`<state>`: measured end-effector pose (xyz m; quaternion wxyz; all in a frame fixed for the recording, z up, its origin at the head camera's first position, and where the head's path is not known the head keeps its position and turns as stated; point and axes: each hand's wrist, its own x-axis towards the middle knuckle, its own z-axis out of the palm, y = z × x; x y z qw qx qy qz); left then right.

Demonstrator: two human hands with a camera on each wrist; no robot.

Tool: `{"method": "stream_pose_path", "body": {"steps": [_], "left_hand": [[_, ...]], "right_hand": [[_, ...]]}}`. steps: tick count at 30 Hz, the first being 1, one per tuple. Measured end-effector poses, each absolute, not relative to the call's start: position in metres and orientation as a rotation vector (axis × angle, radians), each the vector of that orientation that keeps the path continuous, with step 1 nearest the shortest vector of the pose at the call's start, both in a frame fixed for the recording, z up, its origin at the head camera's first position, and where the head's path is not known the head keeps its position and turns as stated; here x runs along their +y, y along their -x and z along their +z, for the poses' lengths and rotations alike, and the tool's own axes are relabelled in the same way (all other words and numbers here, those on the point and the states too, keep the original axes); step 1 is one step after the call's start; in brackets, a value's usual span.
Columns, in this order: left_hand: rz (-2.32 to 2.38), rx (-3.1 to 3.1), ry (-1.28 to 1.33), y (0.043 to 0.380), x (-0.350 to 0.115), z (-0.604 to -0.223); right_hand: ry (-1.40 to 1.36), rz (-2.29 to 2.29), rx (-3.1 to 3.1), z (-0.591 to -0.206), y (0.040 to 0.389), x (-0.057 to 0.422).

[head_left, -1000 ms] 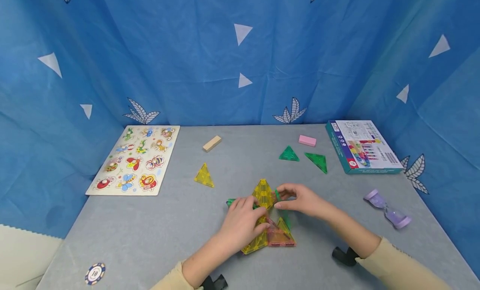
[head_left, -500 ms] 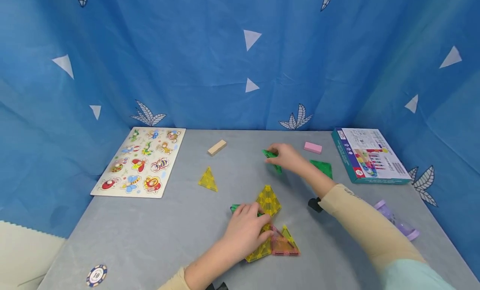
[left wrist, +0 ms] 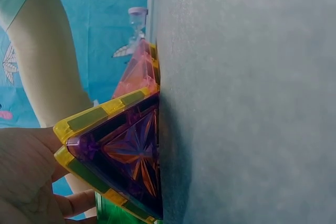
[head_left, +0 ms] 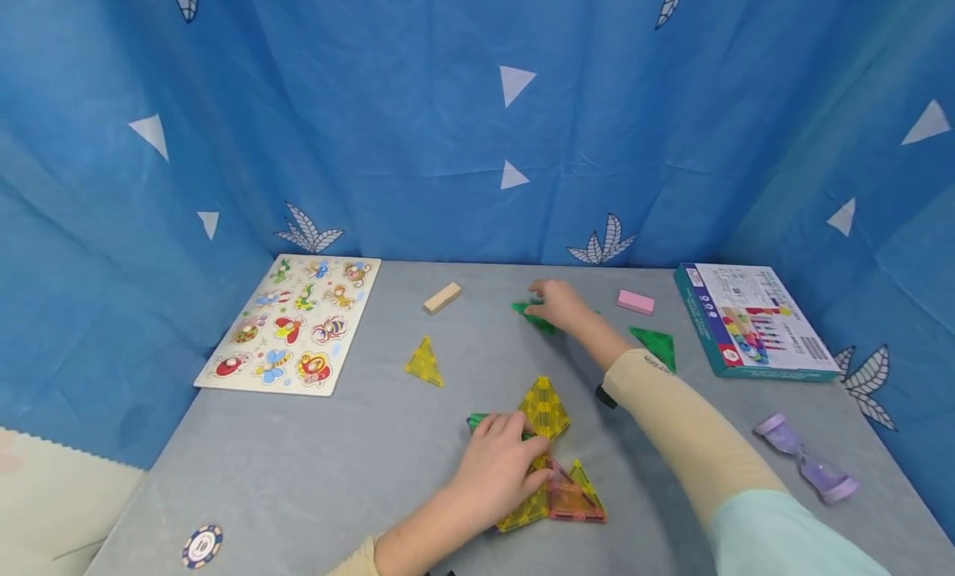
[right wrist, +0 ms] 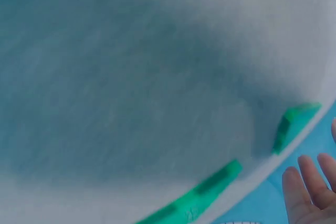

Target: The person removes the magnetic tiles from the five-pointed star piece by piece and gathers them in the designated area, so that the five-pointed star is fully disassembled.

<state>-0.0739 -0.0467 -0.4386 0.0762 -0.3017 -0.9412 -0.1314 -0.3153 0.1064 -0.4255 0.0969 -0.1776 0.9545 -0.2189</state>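
We see the left hand (head_left: 498, 456) gripping the tile build (head_left: 569, 499), the right hand (head_left: 561, 302) loosely open, holding nothing, near a green tile (head_left: 539, 322), with puzzle (head_left: 291, 331), box (head_left: 757, 321) and hourglass (head_left: 806, 457) around on the grey table (head_left: 328, 468) before a blue curtain (head_left: 418, 104).

1. Curtain (head_left: 448, 120): behind the table (head_left: 313, 468), across the upper frame.
2. Left of frame: puzzle board (head_left: 281, 360) on the table; chip (head_left: 202, 546) before it, lower left.
3. Upper centre: first block (head_left: 443, 298) behind the lone tile (head_left: 424, 363), both right of the board.
4. Lower centre: tile cluster (head_left: 525, 510) on the table; left hand (head_left: 496, 456) over its left part.
5. Right hand (head_left: 563, 307): behind the cluster, just beside a second tile (head_left: 546, 325).
6. Right of centre: third tile (head_left: 660, 346) before the second block (head_left: 636, 302).
7. Right of frame: box (head_left: 757, 319), with hourglass (head_left: 806, 458) before it.
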Motion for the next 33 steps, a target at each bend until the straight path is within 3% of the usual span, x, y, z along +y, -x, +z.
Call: {"method": "stream_pose_path", "body": {"steps": [6,11,22,33], "left_hand": [[-0.412,-2.865,0.900,0.073,-0.045,-0.438],[-0.422,-2.890,0.901,0.072,-0.045,-0.437],[-0.424,-2.875,0.877,0.075,-0.044,-0.436],[-0.386,-2.842,0.891,0.072,-0.043,-0.436]], "right_hand": [[0.613,-0.831,2.807,-0.408,0.289,0.134],[0.694,-0.922,2.718,-0.401,0.244,0.162],[0.725,-1.089,2.073,-0.426,0.153,0.192],[0.595,-1.083,1.979,-0.436,0.124,0.177]]}}
